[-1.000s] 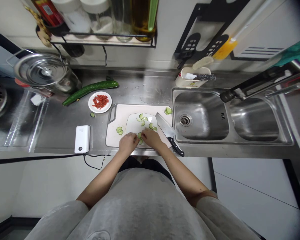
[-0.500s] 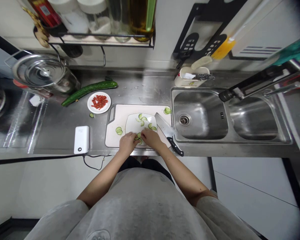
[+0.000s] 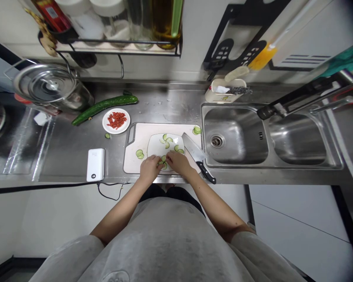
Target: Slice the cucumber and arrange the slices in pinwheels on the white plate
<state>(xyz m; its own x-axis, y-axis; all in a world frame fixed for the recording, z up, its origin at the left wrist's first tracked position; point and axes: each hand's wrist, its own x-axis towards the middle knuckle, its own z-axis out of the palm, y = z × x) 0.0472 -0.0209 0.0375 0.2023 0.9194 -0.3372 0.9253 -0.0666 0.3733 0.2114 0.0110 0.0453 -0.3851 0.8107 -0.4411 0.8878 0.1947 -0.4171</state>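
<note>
A square white plate rests on a pale cutting board and carries several thin cucumber slices. My left hand and my right hand meet at the plate's near edge, fingertips pinched together on a cucumber slice. More slices lie on the board at the left and at its far right corner. A cleaver with a black handle lies on the board just right of my right hand.
A whole cucumber and a small dish of red bits lie behind the board. A white power bank lies at the left, a lidded pot farther left. A double sink is at the right.
Both hands have stayed at the plate's near edge, with only small finger shifts over the cucumber slice.
</note>
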